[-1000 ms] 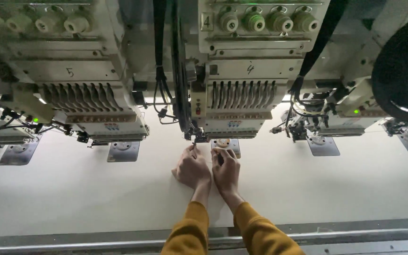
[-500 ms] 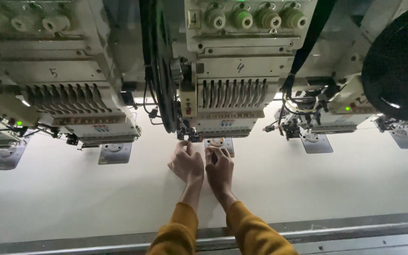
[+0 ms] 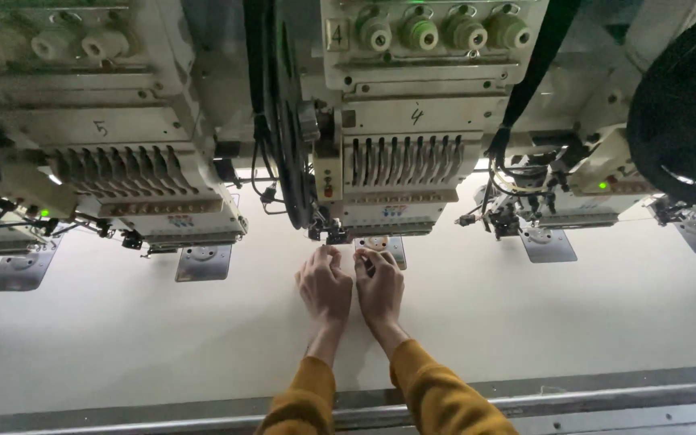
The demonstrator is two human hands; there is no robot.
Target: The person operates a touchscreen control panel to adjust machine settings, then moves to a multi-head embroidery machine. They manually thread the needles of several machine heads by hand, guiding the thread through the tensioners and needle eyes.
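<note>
landmark: the middle embroidery head point(image 3: 400, 153), the one right above both hands, so everything below is placed relative to it

needle plate: small grey metal plate point(image 3: 381, 248) with a round hole, flat on the white fabric point(image 3: 122, 346) directly under the middle embroidery head

which way it lies: just past the fingertips, straight ahead of the hands and a bit toward the right one

long axis: the plate runs away from the person, toward the machine, same line as the forearms

left hand: point(image 3: 325, 283) palm down on the fabric just short of the head's foot, fingers curled loosely, holding nothing as far as I can see

right hand: point(image 3: 379, 286) also palm down, fingers bent, tips touching or overlapping the near edge of the needle plate; can't tell if anything tiny is pinched there

nearer hand: the right one, it sits right in front of the plate; the left is just beside it on the plate's left

hands to each other: side by side, nearly touching

count, heads: three clearly in view, middle one plus one on each side

count, plates: five visible in a row along the worktop

count, hands: two, both the person's own, mustard-yellow sleeves point(image 3: 432, 391)

extra: dark round shape point(image 3: 682, 105) well off to the right of the middle head, can't tell what it is
</note>
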